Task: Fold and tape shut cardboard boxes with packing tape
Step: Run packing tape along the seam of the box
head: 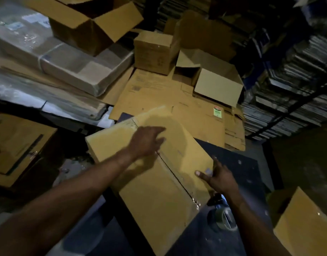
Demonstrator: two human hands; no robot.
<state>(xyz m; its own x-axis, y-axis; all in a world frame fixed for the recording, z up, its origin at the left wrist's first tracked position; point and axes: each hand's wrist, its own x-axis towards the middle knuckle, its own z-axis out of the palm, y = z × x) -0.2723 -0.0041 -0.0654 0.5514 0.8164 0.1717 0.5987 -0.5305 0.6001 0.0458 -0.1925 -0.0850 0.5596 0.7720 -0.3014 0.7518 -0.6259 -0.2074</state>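
Observation:
A tan cardboard box (155,196) lies tilted in front of me, its two top flaps folded down and meeting at a dark centre seam. My left hand (146,141) rests flat on the far flap beside the seam, fingers spread. My right hand (217,179) presses on the box's right edge with the thumb on the near flap and fingers apart. A roll of packing tape on a dispenser (222,215) lies on the dark floor just below my right wrist, partly hidden by my forearm. Neither hand holds it.
Flattened cardboard sheets (177,97) cover the floor beyond the box. Open boxes (218,85) and a closed one (153,50) stand behind. Plastic-wrapped bundles (66,67) lie at left, a tan box (307,226) at lower right, stacked shelves (292,85) at right.

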